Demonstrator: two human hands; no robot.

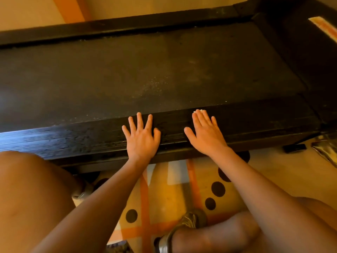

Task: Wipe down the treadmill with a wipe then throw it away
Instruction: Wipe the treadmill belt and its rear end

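Observation:
The black treadmill (164,70) lies across the view, its dusty belt in the middle and a ribbed side rail (73,139) along the near edge. My left hand (141,136) rests flat on that rail with its fingers spread. My right hand (206,132) lies flat on the rail a little to the right, pressing a white wipe (200,111) under its fingers. Only a small bit of the wipe shows past the fingertips.
A patterned rug (164,198) with orange stripes and black dots lies under me. My knees and a shoe (189,221) fill the lower corners. A shiny wrapper (326,148) lies on the floor at the right, beside the treadmill's front end.

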